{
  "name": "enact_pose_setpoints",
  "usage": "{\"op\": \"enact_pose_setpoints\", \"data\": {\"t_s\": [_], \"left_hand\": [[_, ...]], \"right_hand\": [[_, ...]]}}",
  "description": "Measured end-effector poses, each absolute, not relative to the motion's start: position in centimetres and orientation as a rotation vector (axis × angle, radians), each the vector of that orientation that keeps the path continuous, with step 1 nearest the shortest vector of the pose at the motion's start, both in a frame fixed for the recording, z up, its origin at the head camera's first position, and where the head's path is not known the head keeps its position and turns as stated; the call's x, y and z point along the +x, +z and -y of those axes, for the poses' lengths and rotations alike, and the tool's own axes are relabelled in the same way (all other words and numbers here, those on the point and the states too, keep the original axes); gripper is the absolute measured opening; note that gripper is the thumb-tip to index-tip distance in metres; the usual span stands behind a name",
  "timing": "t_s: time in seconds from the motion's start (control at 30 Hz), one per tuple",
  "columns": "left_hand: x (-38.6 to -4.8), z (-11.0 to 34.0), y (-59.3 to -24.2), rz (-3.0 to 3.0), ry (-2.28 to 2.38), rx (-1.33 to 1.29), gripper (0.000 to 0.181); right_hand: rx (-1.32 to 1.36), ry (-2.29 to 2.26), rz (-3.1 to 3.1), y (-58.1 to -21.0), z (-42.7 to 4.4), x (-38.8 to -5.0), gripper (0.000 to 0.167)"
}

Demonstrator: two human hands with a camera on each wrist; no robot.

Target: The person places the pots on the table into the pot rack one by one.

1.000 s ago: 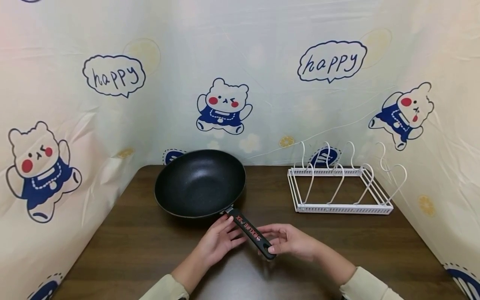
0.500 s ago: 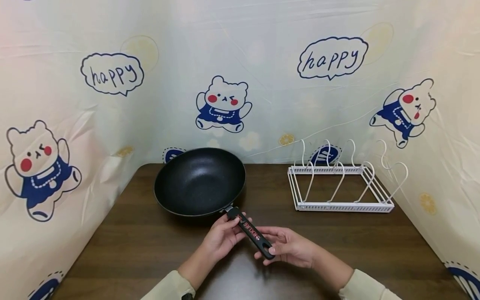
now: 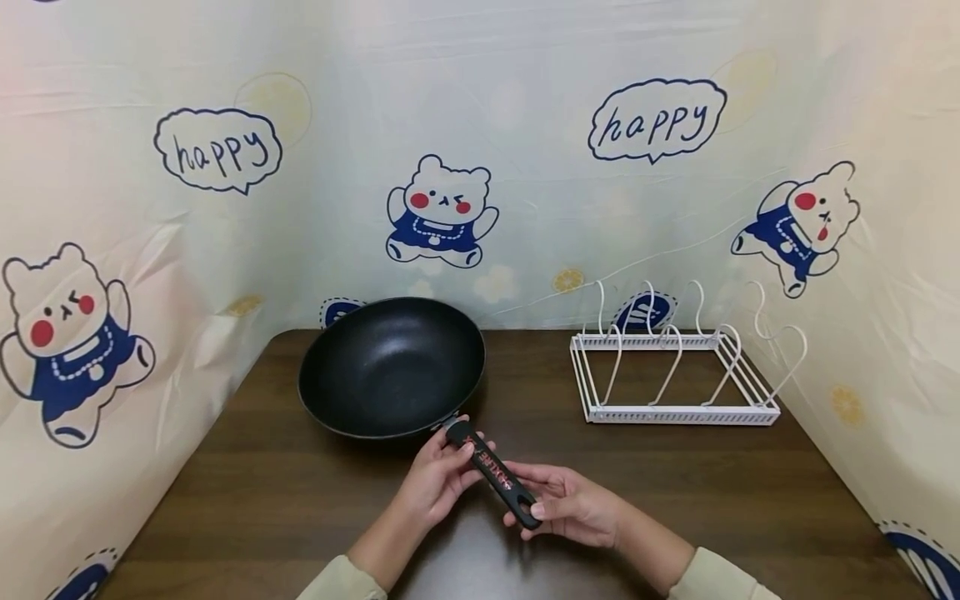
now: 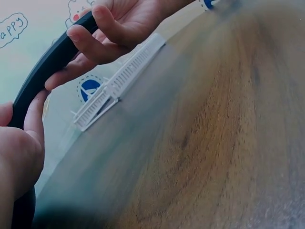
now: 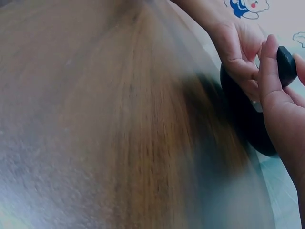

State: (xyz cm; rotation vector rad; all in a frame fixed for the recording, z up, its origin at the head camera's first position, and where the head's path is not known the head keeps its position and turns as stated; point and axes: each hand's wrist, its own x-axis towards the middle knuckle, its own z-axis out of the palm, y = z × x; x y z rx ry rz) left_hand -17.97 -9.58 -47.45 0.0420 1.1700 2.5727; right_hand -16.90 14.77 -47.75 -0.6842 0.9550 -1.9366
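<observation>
one handle (image 3: pixel 493 475), on the black wok (image 3: pixel 393 367), is pinched by my left grip (image 3: pixel 437 481) and, at its tip, my right grip (image 3: pixel 573 507). a white wire rack (image 3: pixel 678 414) stands apart.

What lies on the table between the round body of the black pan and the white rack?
Nothing: in the head view, only bare brown tabletop shows between the body of the black pan and the white rack.

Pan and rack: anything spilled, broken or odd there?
Nothing stands out. The black pan looks whole, its handle in the left hand and right hand; the white rack shows no break, the table no spill.
</observation>
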Motion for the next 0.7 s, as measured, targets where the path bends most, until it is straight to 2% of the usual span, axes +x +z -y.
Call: {"op": "enact_pose_setpoints", "data": {"t_s": [0.37,0.7], "left_hand": [[-17.0,10.8,-46.5,-1.296,2.515,0.120,0.068],[-16.8,11.5,-46.1,-1.532,2.389,0.297,0.085]], "right_hand": [[-0.710,-1.925,-1.019,-48.0,-13.9,-15.9,0.064],[-0.785,-1.967,-1.032,-48.3,-12.9,-15.2,0.064]]}}
